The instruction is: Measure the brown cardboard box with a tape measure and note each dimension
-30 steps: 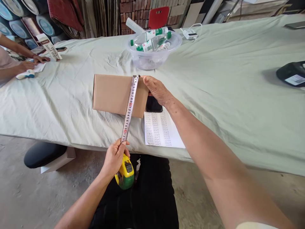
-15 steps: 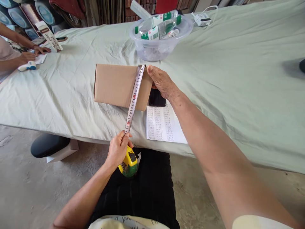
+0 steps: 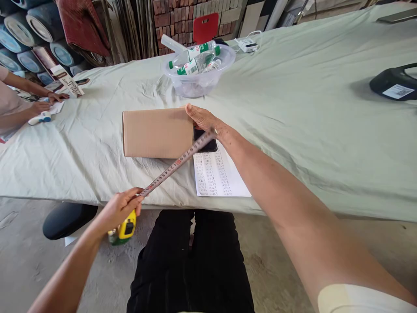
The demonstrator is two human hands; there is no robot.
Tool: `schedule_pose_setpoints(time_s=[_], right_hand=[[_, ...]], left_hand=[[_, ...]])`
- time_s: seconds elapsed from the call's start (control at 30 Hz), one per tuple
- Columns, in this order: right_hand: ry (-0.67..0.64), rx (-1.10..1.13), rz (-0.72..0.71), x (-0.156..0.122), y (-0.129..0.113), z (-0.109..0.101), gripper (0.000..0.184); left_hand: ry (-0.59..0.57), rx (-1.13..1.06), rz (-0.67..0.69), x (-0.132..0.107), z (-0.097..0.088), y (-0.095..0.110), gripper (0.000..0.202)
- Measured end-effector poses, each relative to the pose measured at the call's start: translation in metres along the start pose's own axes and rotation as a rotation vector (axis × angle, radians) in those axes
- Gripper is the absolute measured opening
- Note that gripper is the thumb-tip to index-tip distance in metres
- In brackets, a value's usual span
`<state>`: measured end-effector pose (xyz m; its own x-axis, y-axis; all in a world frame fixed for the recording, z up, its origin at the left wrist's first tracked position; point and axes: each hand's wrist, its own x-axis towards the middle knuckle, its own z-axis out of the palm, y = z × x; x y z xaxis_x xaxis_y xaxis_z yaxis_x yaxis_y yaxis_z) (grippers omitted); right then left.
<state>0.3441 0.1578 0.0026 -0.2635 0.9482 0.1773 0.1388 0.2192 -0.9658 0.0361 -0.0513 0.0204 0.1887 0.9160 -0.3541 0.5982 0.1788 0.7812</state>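
My left hand (image 3: 122, 208) pinches the blade of a yellow and green tape measure (image 3: 126, 229) just past the table's front edge, with the case hanging below the fingers. The pulled-out blade slants up to the right, its blurred end near my right wrist. My right hand (image 3: 203, 118) grips the right end of a brown cardboard box (image 3: 156, 134), thumb on the top edge and the other fingers mostly hidden behind it. A dark phone (image 3: 208, 145) lies beside that hand, on a sheet of paper (image 3: 218, 178) covered in columns of writing.
Behind the box stands a clear plastic basin (image 3: 198, 82) of bottles. A white power strip (image 3: 247, 45) and a black handled object (image 3: 394, 82) rest on the cloth-covered table (image 3: 309, 108). At the far left are another person's hands (image 3: 48, 102). A black stool (image 3: 68, 219) stands below the edge.
My left hand has swung left with the tape measure, and the blade's end has come off the box's top edge towards my right wrist. The box has turned slightly; my right hand still holds it.
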Motion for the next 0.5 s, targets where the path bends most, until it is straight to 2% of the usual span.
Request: schedule_pose_setpoints(time_s=[0.13, 0.2, 0.23, 0.33, 0.5], right_hand=[[-0.091, 0.043, 0.017, -0.008, -0.011, -0.001, 0.084], [-0.101, 0.045, 0.015, -0.01, -0.015, 0.0, 0.084], [-0.1, 0.041, 0.015, -0.011, -0.015, 0.0, 0.085], [-0.101, 0.018, 0.013, -0.013, -0.016, 0.002, 0.086], [-0.084, -0.04, 0.003, -0.019, -0.019, 0.003, 0.087]], left_hand=[[-0.08, 0.29, -0.051, 0.011, -0.073, 0.004, 0.05], [-0.045, 0.408, -0.054, 0.022, -0.101, 0.012, 0.053], [-0.066, 0.455, -0.064, 0.028, -0.112, 0.018, 0.054], [-0.085, 0.541, -0.092, 0.046, -0.13, 0.04, 0.059], [-0.145, 0.61, -0.144, 0.07, -0.133, 0.067, 0.064]])
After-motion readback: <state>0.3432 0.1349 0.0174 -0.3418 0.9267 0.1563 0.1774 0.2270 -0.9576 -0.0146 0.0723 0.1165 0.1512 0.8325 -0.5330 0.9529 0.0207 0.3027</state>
